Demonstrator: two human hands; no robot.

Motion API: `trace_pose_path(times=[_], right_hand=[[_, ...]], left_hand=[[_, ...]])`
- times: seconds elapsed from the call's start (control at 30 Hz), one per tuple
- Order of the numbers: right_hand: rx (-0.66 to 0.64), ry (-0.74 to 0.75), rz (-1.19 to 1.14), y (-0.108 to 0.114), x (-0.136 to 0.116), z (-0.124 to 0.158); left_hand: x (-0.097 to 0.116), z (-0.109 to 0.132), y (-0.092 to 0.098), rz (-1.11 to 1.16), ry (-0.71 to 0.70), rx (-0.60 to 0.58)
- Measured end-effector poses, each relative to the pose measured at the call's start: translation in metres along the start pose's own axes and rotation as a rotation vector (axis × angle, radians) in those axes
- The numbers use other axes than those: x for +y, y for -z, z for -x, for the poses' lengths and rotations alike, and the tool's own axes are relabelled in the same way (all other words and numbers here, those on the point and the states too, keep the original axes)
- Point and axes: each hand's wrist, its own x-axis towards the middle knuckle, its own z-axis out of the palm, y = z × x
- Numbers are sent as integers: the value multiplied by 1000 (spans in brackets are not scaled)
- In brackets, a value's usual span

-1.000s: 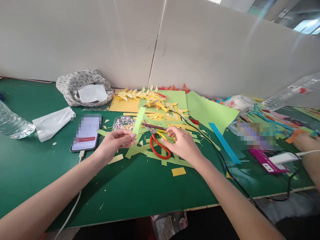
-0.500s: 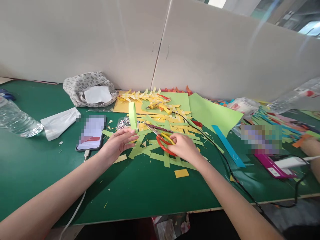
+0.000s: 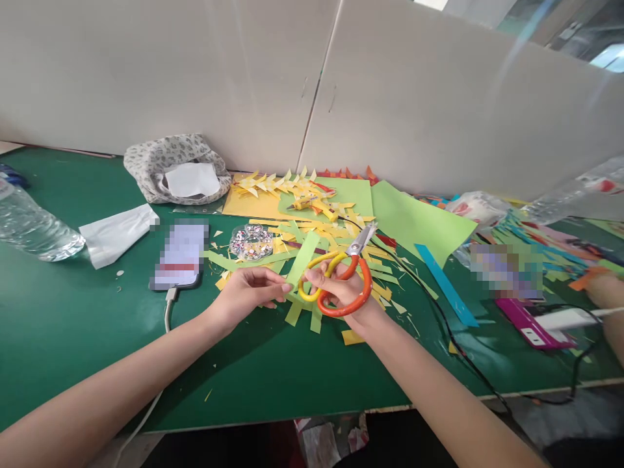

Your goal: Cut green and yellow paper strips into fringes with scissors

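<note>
Between the thumb and fingers of my left hand is the lower end of a light green paper strip, which slants up to the right. My right hand has scissors with one yellow and one orange handle loop hung on its fingers, their blades pointing up and away. The right fingertips come close to the strip; whether they touch it I cannot tell. Under and behind both hands lie many loose green and yellow paper strips. A clear round case of beads sits behind my left hand.
A yellow glue gun with a black cord lies behind the strips. To the left are a phone on a cable, a water bottle and a cloth bag. Another person's hand is at far right, near a pink power bank.
The green strip, looped and upright before, now lies straighter and farther right. My left hand moved right; the scissors turned from pointing left to pointing up and away.
</note>
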Motion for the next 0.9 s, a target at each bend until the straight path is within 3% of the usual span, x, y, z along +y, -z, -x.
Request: trace_pose_path(times=[0.07, 0.23, 0.43, 0.9], right_hand=[[43, 80, -4, -2, 2, -1], [-63, 142, -9, -2, 2, -2], [55, 215, 92, -4, 8, -1], [75, 229, 63, -1, 11, -3]], left_hand=[[-1, 2, -3, -45, 8, -17], [-3, 2, -5, -82, 7, -14], [-4, 2, -7, -116, 22, -59], [-6, 1, -4, -134, -5, -147]])
